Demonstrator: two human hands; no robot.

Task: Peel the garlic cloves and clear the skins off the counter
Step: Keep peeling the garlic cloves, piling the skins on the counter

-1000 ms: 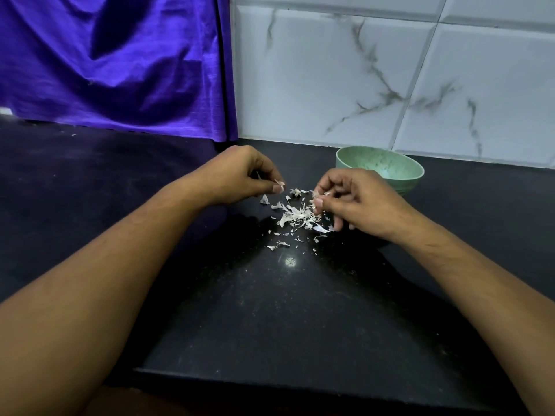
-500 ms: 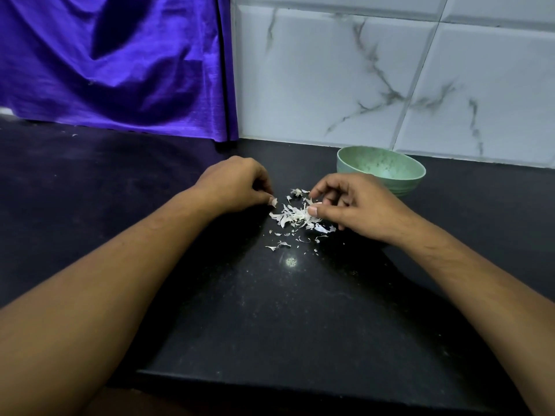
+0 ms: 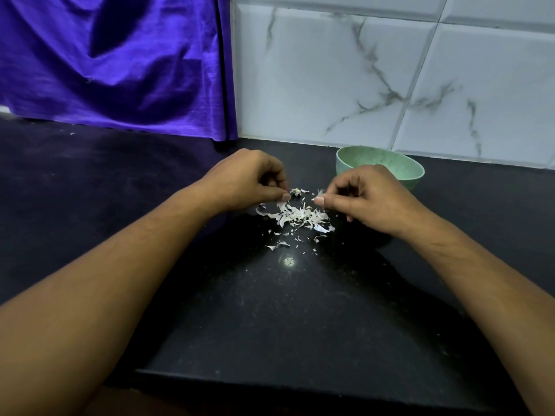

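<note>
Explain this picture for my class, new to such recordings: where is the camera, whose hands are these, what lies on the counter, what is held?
No machine here: a person wears one camera on the head, looking down at their own bare arms. On the black counter lies a heap of garlic skins, with a green bowl beyond it by the tiled wall. The right hand pinches a scrap of skin; the left hand curls at the heap's edge, its hold unclear.
</note>
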